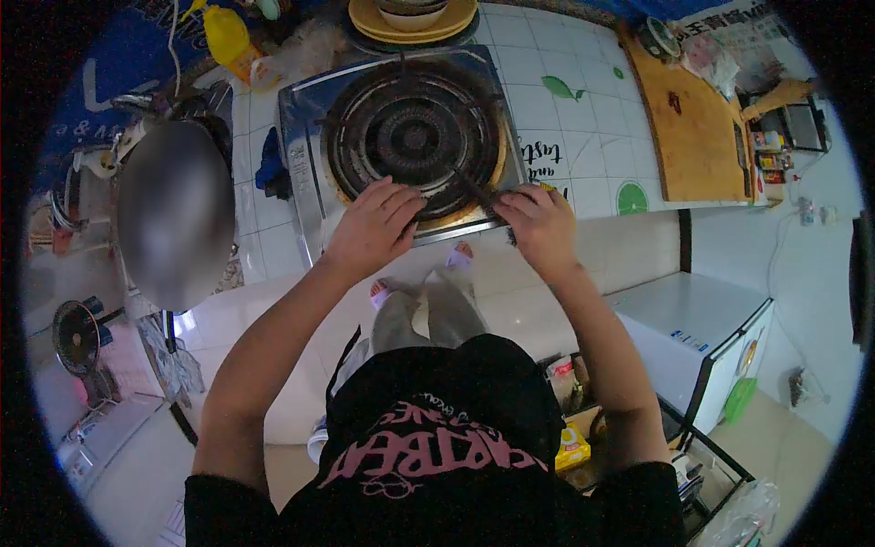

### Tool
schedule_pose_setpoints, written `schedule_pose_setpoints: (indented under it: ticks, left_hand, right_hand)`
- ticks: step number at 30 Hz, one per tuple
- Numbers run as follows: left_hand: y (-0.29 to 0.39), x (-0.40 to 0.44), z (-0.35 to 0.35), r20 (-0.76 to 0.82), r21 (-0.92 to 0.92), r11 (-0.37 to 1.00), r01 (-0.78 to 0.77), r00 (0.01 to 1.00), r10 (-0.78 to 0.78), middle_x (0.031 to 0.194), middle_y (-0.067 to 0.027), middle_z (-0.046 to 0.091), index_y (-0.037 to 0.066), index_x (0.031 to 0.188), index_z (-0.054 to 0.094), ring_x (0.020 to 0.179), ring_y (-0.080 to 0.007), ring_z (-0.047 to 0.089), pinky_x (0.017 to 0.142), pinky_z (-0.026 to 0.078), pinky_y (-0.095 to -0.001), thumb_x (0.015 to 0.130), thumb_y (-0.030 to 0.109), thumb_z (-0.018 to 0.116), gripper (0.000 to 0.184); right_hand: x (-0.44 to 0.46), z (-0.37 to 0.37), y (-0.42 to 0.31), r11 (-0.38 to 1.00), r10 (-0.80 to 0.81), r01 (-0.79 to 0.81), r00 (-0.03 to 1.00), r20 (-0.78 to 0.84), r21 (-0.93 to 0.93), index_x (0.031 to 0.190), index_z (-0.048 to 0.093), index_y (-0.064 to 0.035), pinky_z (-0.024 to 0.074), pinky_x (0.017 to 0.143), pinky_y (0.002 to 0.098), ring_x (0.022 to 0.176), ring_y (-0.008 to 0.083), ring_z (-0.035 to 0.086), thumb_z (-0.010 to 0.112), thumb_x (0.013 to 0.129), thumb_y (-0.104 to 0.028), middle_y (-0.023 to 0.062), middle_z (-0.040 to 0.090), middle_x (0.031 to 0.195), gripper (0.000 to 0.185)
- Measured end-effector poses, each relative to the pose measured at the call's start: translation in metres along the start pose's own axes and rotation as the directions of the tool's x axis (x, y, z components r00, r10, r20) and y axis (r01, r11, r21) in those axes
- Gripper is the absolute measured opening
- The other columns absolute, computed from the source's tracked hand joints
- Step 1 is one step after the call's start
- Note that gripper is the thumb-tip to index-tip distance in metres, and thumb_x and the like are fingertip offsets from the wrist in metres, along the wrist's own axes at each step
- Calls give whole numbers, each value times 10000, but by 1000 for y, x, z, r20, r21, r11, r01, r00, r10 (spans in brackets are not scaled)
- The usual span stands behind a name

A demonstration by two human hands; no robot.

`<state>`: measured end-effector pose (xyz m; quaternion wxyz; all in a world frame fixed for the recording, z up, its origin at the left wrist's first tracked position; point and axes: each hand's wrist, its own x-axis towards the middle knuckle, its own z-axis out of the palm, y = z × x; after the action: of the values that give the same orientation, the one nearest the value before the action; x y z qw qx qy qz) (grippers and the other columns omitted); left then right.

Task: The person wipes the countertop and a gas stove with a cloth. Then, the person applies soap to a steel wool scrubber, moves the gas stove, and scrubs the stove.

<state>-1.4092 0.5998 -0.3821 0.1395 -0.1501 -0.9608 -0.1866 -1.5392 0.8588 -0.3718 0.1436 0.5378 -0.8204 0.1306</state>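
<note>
A gas stove (415, 137) with a round black burner and a steel surround sits on the tiled counter. My left hand (378, 221) is over the front left edge of the burner, its fingers bent and close together; whatever it may hold is hidden. At the stove's front right, my right hand (536, 219) pinches the end of a thin dark strip (476, 190), which reaches inward over the burner ring. A dark blue cloth (271, 166) lies on the counter left of the stove.
Stacked yellow plates (437, 27) and a yellow bottle (226, 38) stand behind the stove. A wooden board (684, 118) lies at the right. A white freezer (697, 319) stands below the counter; a fan (77, 337) is at the far left.
</note>
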Motion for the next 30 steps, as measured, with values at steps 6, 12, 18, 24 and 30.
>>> schedule_pose_setpoints:
  ticks: [6, 12, 18, 24, 30]
  left_hand:
    - [2, 0, -3, 1, 1, 1000, -9, 1000, 9, 1177, -113, 588, 39, 1142, 584, 1144, -274, 530, 1071, 390, -456, 792, 143, 643, 370]
    - [1, 1, 0, -15, -2, 1000, -13, 1000, 13, 1160, -114, 590, 44, 1144, 585, 1133, -282, 534, 1065, 396, -456, 793, 139, 644, 369]
    - [2, 1, -3, -4, 2, 1000, -10, 1000, 10, 1157, -113, 588, 44, 1143, 585, 1131, -281, 534, 1069, 392, -459, 792, 139, 645, 369]
    - [3, 2, -7, 13, 8, 1000, -10, 1000, 10, 1158, -111, 589, 42, 1138, 588, 1132, -275, 534, 1070, 389, -461, 788, 134, 643, 366]
    - [3, 3, -5, 0, -15, 1000, -3, 1000, 3, 1153, -110, 592, 42, 1139, 586, 1134, -274, 535, 1069, 393, -458, 787, 130, 644, 368]
  right_hand:
    - [11, 3, 9, 992, 115, -115, 993, -1, -50, 878, 725, -134, 495, 751, 377, 980, 199, 590, 616, 716, -123, -35, 681, 989, 196]
    - [11, 2, 15, 998, 44, -43, 999, 11, -38, 870, 720, -134, 492, 755, 374, 977, 198, 590, 619, 710, -127, -39, 681, 973, 189]
    - [1, -1, -8, 993, 86, -79, 993, 79, -88, 872, 721, -141, 496, 763, 374, 993, 204, 585, 622, 718, -140, -35, 676, 1002, 183]
    - [6, 1, -6, 971, 163, -155, 986, 30, -182, 939, 712, -130, 499, 742, 365, 1029, 211, 570, 626, 708, -112, -22, 659, 1011, 247]
    - [-9, -1, -41, 987, 157, -157, 988, 4, -45, 964, 708, -118, 498, 738, 368, 1015, 212, 569, 597, 743, -125, -20, 650, 992, 247]
